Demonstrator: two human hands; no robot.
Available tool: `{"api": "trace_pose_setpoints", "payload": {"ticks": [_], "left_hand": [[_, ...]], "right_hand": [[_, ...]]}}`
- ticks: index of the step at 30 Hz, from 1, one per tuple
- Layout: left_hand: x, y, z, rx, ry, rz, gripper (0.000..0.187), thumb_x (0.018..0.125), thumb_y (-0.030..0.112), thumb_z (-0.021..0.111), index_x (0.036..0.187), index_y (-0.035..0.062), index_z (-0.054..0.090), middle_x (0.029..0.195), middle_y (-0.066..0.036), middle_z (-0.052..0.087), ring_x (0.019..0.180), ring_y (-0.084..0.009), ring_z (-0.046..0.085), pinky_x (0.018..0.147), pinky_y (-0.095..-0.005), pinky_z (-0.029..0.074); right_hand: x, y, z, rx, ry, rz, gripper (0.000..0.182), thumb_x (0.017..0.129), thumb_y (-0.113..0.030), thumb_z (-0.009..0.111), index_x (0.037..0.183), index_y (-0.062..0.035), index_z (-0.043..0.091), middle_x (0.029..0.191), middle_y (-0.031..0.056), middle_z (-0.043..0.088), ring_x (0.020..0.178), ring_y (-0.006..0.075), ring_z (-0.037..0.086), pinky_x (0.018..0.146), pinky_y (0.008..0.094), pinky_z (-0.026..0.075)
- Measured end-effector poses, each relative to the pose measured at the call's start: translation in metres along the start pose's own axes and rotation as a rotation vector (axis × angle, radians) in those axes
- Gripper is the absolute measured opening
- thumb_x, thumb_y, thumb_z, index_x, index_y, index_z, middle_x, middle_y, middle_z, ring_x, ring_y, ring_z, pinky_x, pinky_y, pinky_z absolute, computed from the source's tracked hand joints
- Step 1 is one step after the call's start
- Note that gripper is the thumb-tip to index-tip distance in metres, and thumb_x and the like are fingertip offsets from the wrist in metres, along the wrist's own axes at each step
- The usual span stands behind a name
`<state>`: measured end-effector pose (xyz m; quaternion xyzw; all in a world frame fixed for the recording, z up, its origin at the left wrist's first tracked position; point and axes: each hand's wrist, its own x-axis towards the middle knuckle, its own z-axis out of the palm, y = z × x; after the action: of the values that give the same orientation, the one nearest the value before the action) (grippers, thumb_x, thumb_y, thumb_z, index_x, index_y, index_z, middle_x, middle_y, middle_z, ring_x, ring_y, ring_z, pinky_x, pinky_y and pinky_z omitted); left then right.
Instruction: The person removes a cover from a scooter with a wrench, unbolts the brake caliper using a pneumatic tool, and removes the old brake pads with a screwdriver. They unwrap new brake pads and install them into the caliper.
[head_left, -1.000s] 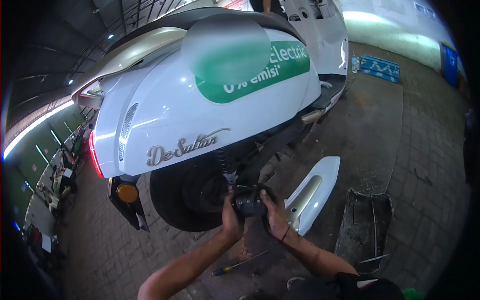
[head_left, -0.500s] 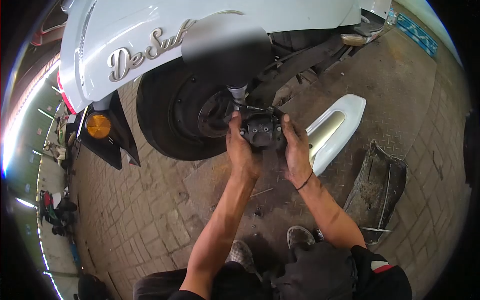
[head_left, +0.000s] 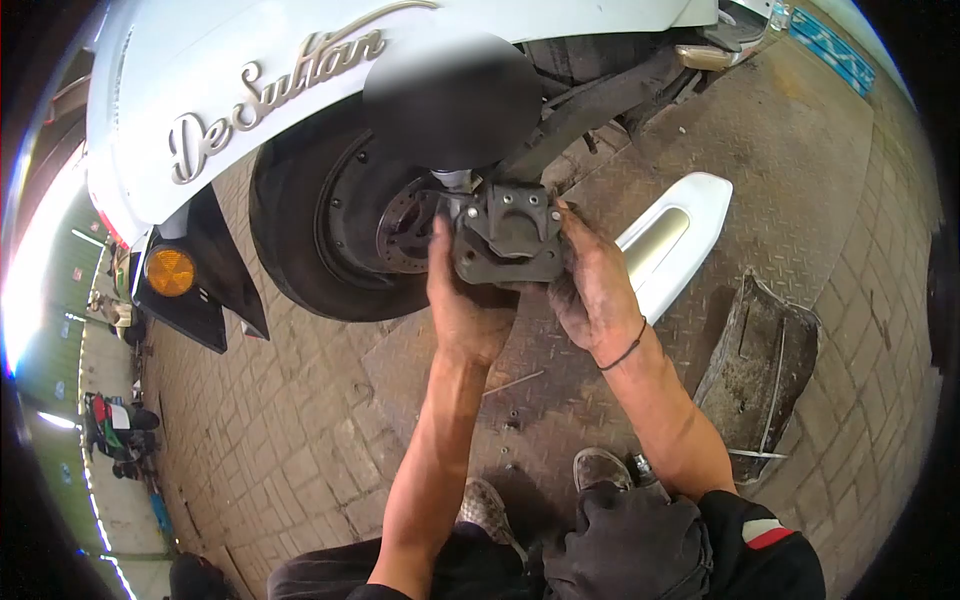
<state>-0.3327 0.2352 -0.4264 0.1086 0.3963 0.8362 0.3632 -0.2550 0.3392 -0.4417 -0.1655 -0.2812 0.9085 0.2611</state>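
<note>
A dark, dirty brake caliper [head_left: 512, 240] is held up between both my hands in front of the scooter's wheel. My left hand [head_left: 468, 305] grips its left side, thumb up along the edge and the other fingers hidden beneath. On the right side, my right hand [head_left: 595, 285] is closed around the caliper's edge, fingers blackened with grime. Bolt heads and a rounded recess show on the face toward me. Just left of the caliper is the drilled brake disc [head_left: 397, 232], fixed at the hub of the black wheel [head_left: 287, 245]. A blurred dark patch hides what lies above.
The white scooter body [head_left: 240, 75] overhangs the wheel, with an orange reflector [head_left: 171, 272] at left. A white cover [head_left: 680, 235] and a dirty black tray-like part [head_left: 755, 370] lie at right. Small bolts [head_left: 512, 420] lie on the metal floor plate [head_left: 440, 370] before my shoes.
The caliper has tilted in my hands, so its recessed face and lower edge now show more. My right hand has shifted lower along its side. The view has moved slightly.
</note>
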Motion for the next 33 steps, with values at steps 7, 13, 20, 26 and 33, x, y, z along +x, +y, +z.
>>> {"api": "trace_pose_setpoints", "payload": {"ticks": [7,13,20,26,33], "left_hand": [[0.027,-0.002,-0.014,-0.05,-0.102,-0.093,0.077,0.096,0.076,0.04,0.131,0.0106,0.06,0.117,-0.005,0.069,0.088,-0.0233,0.069,0.057,-0.0345,0.054],[0.016,0.003,0.017,-0.025,0.007,0.022,0.072,0.096,0.071,0.047,0.123,0.0077,0.066,0.105,-0.009,0.07,0.096,-0.0276,0.068,0.084,-0.0432,0.057],[0.034,-0.014,0.004,-0.525,-0.567,-0.188,0.09,0.088,0.06,0.067,0.146,-0.0035,0.042,0.141,-0.025,0.042,0.115,-0.035,0.045,0.095,-0.0433,0.048],[0.041,-0.02,-0.006,-0.573,-0.535,-0.187,0.088,0.086,0.065,0.063,0.14,-0.0031,0.05,0.132,-0.025,0.052,0.109,-0.0366,0.052,0.089,-0.0452,0.05],[0.046,-0.018,-0.008,-0.146,-0.146,-0.075,0.068,0.09,0.056,0.061,0.131,0.0023,0.057,0.117,-0.021,0.065,0.102,-0.0402,0.063,0.083,-0.051,0.055]], "right_hand": [[-0.001,-0.004,0.002,0.069,-0.047,0.03,0.053,0.105,-0.029,0.061,0.143,-0.0005,0.04,0.128,0.0145,0.062,0.107,0.0241,0.067,0.078,0.0405,0.063],[-0.022,-0.025,-0.05,-0.629,-0.123,-0.224,0.071,0.097,-0.036,0.071,0.149,0.005,0.044,0.133,0.0218,0.063,0.122,0.0275,0.06,0.104,0.0359,0.047],[-0.11,-0.103,-0.241,-1.674,0.416,-0.158,0.04,0.093,-0.018,0.07,0.127,0.004,0.066,0.103,0.0229,0.075,0.087,0.0299,0.075,0.081,0.0411,0.059],[-0.129,-0.056,-0.229,-1.707,0.107,0.038,0.031,0.089,-0.009,0.07,0.118,0.0016,0.07,0.093,0.0221,0.075,0.08,0.0326,0.075,0.074,0.041,0.058],[-0.094,0.187,-0.16,-1.66,-0.876,-0.25,0.043,0.088,-0.013,0.063,0.13,-0.0053,0.063,0.123,0.0145,0.065,0.113,0.0362,0.063,0.092,0.046,0.056]]}}
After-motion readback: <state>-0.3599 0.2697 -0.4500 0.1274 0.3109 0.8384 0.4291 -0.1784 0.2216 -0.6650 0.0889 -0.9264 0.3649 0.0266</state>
